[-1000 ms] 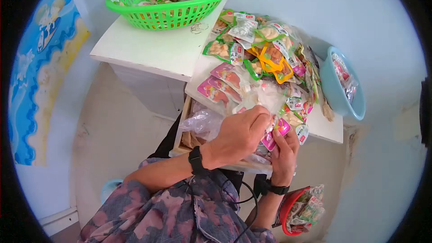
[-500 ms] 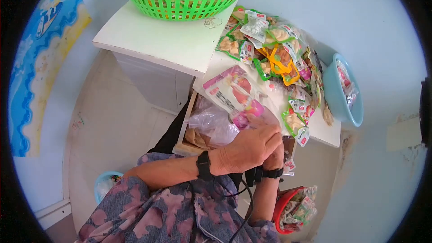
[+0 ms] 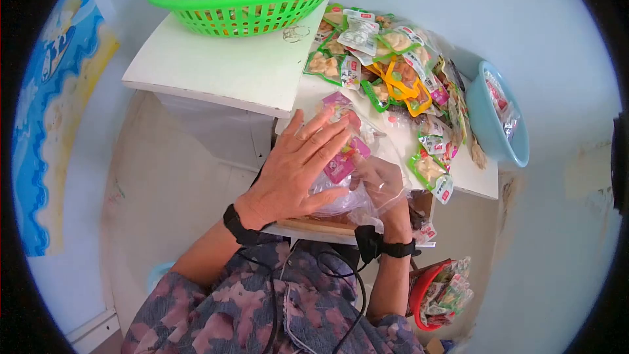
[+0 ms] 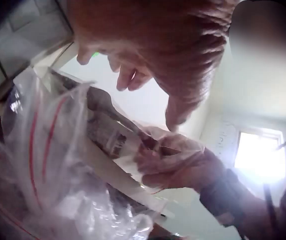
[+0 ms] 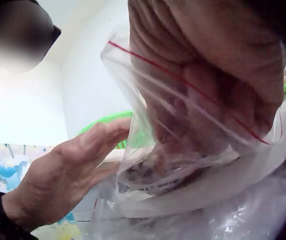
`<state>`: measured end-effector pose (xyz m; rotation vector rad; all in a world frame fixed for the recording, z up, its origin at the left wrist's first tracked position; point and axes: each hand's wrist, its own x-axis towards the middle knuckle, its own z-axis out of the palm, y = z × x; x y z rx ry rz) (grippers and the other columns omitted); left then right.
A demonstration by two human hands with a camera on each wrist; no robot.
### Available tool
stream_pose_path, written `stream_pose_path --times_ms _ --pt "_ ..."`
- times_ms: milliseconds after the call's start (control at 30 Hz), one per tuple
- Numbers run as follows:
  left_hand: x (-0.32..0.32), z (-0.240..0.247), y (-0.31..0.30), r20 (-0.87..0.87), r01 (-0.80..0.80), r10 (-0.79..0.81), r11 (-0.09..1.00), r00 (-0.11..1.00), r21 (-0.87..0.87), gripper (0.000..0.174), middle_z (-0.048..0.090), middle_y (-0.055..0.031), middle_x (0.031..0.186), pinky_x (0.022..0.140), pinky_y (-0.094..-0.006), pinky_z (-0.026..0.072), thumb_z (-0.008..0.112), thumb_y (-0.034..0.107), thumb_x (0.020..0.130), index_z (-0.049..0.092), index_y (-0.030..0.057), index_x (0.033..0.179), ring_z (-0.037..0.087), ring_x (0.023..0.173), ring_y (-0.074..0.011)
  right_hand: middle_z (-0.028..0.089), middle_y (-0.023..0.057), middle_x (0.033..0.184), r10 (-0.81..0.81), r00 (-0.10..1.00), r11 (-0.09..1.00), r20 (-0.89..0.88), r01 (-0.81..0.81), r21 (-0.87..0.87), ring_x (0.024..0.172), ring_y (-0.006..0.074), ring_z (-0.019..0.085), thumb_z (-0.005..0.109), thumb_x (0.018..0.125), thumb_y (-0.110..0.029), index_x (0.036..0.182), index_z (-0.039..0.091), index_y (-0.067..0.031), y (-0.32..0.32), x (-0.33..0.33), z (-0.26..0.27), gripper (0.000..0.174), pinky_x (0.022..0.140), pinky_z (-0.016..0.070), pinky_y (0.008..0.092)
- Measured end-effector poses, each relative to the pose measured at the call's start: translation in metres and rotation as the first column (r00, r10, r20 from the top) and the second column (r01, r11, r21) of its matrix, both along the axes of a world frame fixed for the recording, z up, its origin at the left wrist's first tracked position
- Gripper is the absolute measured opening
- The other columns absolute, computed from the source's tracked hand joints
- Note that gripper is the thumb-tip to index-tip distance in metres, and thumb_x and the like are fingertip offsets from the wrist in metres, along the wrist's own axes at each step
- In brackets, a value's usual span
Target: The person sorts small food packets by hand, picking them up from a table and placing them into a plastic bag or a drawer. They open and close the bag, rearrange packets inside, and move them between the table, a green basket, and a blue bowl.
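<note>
pressing flat, fingers spread, left hand on pink packets — right hand grips clear bag.

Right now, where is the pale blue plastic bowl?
In the head view, the pale blue plastic bowl sits far right, at the white table's right edge, beside the heap of snack packets.

Under your left hand, the flat plastic snack packet is pink with white. Over your right hand, the clear thin plastic zip bag carries one red line along its mouth. Beyond your left fingertips, the round lattice plastic basket is bright green. Right of your right hand, the round plastic bowl is pale blue. Your wrist bands are black, and your cloth sleeve is grey-purple with pink blotches.
</note>
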<state>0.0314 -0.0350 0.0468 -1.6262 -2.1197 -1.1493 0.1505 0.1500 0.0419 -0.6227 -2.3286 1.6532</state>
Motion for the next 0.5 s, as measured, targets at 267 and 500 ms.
stream_pose_path --times_ms 267,500 --pt "-0.01 0.002 0.015 -0.115 -0.016 -0.026 0.939 0.993 -0.345 0.086 0.047 -0.0062 0.157 0.125 -0.0572 0.0251 0.084 0.027 0.073 0.05 0.0117 0.151 0.036 0.151 -0.0279 0.064 0.0086 0.063 -0.078 0.992 0.957 0.098 0.047 0.286 0.059 0.0139 0.055 0.068 0.099 -0.034 0.082 0.071 0.0029 0.0 -0.005 0.004 0.041 0.057 0.0442 0.032" --pt "-0.007 -0.013 0.026 -0.095 -0.065 0.04 0.959 0.995 -0.275 0.078 0.049 -0.0051 0.155 0.123 -0.056 0.0284 0.08 0.014 0.075 0.053 0.0147 0.149 0.04 0.148 -0.0283 0.065 0.0042 0.068 -0.238 0.965 0.97 -0.109 0.243 0.03 0.058 0.0092 0.052 0.067 0.102 -0.025 0.088 0.071 0.0029 0.007 0.027 -0.006 0.031 0.054 0.0415 0.0286"
